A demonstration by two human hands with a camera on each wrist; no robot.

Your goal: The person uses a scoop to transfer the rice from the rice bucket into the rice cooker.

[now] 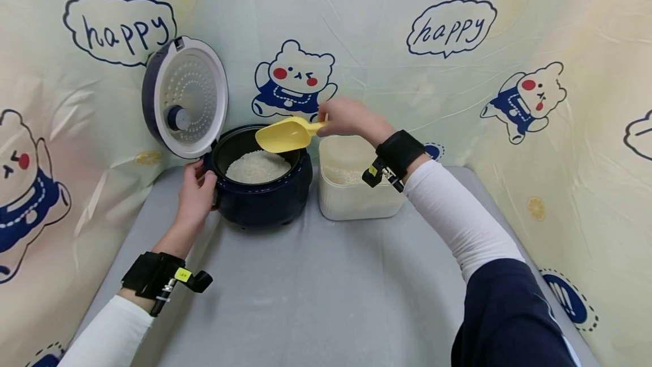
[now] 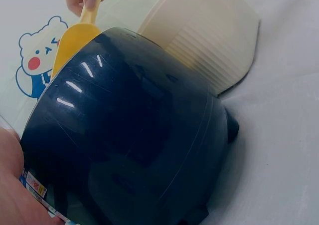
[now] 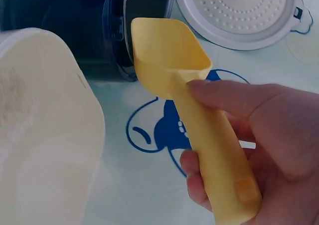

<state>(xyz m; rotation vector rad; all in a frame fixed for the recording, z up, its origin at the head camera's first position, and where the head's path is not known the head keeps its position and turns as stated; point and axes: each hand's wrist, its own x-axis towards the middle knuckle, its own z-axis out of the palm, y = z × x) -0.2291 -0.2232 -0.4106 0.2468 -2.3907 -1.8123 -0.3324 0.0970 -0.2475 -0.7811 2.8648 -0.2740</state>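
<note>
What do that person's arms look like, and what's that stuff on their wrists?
White sleeves cover both forearms. Farther up the right arm is a navy sleeve with a thin pale line. Each wrist wears a wide black band with a small black gadget and a silvery metal bit. There's a yellow label too; its writing is too small to read.

This is looking like a sheeted-off recording corner dressed with kitchen things, the room beyond being hidden. Cartoon-printed sheeting (image 1: 377,89) is hanging around three sides of a grey-covered surface (image 1: 316,299), where a rice cooker (image 1: 260,205) and a tub (image 1: 359,204) of grain (image 1: 341,175) are standing, and black camera mounts (image 1: 400,153) are sitting strapped on the person's wrists (image 1: 173,240).
</note>
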